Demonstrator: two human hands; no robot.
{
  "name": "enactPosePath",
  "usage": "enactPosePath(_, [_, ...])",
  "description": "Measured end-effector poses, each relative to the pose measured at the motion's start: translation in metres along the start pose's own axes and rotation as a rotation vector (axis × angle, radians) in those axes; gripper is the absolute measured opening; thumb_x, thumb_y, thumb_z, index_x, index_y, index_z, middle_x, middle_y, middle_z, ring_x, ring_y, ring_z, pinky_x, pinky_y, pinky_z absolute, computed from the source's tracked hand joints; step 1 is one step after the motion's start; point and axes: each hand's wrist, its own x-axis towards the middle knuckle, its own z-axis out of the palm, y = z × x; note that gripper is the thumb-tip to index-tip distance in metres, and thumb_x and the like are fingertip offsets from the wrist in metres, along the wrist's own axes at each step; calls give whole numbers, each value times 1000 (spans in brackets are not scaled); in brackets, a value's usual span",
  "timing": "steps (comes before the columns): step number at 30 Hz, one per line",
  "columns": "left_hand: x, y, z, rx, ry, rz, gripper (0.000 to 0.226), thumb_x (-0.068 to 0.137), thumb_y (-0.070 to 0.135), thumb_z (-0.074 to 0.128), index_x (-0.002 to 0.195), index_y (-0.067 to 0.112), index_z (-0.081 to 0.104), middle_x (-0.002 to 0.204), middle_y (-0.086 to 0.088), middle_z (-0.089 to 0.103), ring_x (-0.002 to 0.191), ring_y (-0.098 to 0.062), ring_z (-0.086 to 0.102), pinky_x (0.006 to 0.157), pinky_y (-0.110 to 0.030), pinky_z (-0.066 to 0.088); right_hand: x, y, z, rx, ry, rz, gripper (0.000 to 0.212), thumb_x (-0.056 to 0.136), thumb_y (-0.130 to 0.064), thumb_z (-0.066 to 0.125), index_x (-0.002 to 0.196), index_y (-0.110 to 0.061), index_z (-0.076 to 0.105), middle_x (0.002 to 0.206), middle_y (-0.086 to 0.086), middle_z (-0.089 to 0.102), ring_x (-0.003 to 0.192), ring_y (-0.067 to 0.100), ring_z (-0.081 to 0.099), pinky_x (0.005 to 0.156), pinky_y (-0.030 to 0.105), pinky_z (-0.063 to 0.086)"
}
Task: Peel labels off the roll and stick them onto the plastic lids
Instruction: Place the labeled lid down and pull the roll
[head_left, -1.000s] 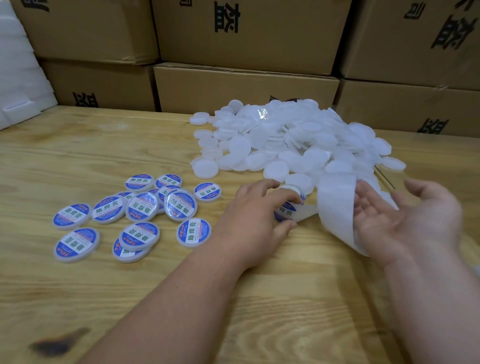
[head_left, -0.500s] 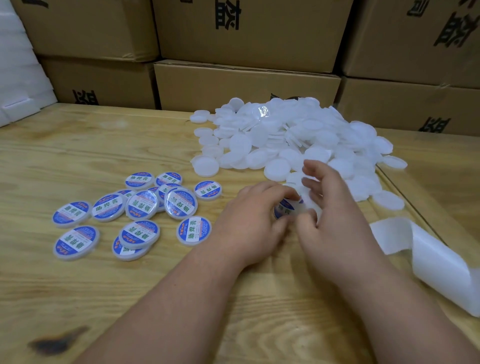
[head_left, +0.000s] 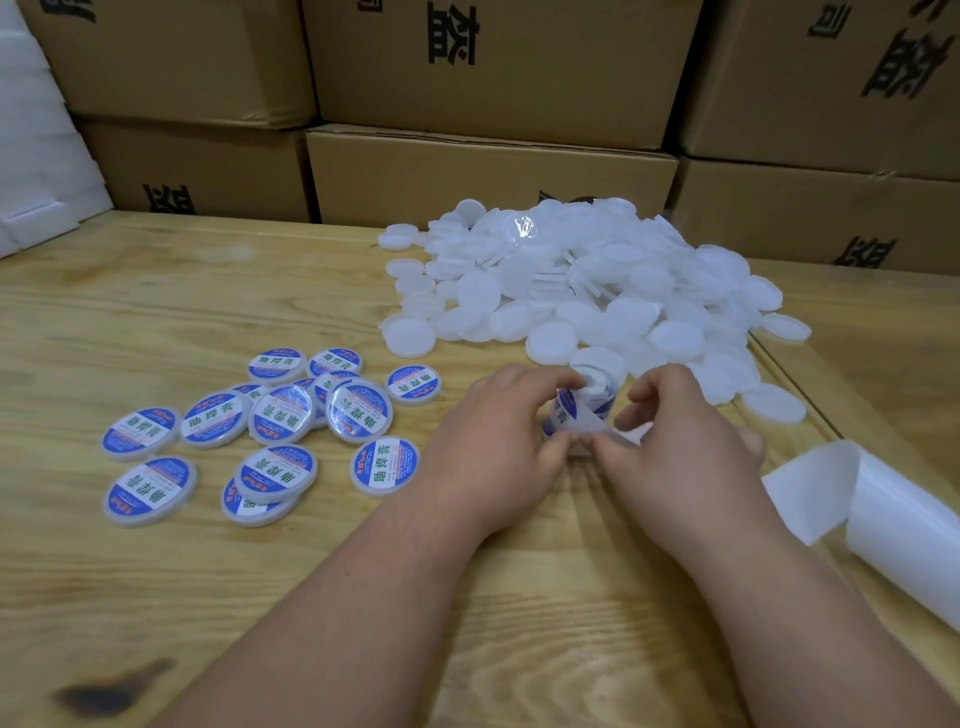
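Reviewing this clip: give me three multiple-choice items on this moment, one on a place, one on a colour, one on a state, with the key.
1. Where do the labelled lids lie on the wooden table?
A. To the left of the hands
B. On the cardboard boxes
C. Under the backing strip

2. What colour is the pile of plain lids?
A. Black
B. White
C. Red

3. What are the hands doing?
A. Both lie flat on the table
B. Both are at the label roll
C. One lifts a box

Key: 1 A, the labelled lids are spread left of the left hand. 2 B, the heap by the cardboard boxes is white. 3 B, the left hand grips the roll and the right hand pinches at its loose end; the spent backing strip trails off right.
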Motion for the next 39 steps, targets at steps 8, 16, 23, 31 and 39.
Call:
enactPosePath(8, [1, -3, 2, -32, -29, -57, 56, 87, 41, 70, 138, 45, 48, 102, 28, 51, 114, -5, 53, 100, -33, 46, -6, -2, 0, 89, -145, -95, 15, 87, -31, 68, 85, -37, 54, 75, -28, 62, 74, -4, 58, 88, 34, 37])
enactPosePath(16, [2, -9, 5, -89, 19, -111, 43, 86, 44, 63, 126, 49, 49, 107, 26, 57, 112, -1, 51, 91, -24, 43, -5, 0, 0, 214, -177, 39, 26, 82, -32, 69, 98, -37, 50, 77, -15, 67, 70, -11, 58, 56, 22, 37])
enactPosePath(23, [21, -18, 5, 130, 79, -234, 52, 88, 24, 56, 140, 23, 50, 141, 2, 51, 134, -18, 41, 110, -34, 35, -6, -1, 0, 186, -172, 11, 13, 84, -22, 58, 85, -29, 69, 77, -19, 67, 73, 2, 59, 57, 31, 48])
enactPosePath(31, [37, -32, -2, 375, 136, -526, 62, 87, 24, 46, 148, 17, 38, 150, -12, 44, 148, -40, 23, 122, -54, 13, -5, 0, 0, 196, -132, 39, 15, 83, -21, 55, 84, -18, 70, 72, -2, 67, 69, 13, 58, 57, 37, 52])
enactPosePath(39, [33, -32, -1, 409, 223, -362, 40, 91, 21, 52, 129, 27, 60, 106, -1, 70, 115, -30, 52, 115, -50, 29, -5, 2, 3, 220, -129, 6, 14, 85, -26, 55, 78, -22, 67, 72, -14, 65, 68, 9, 58, 52, 30, 45])
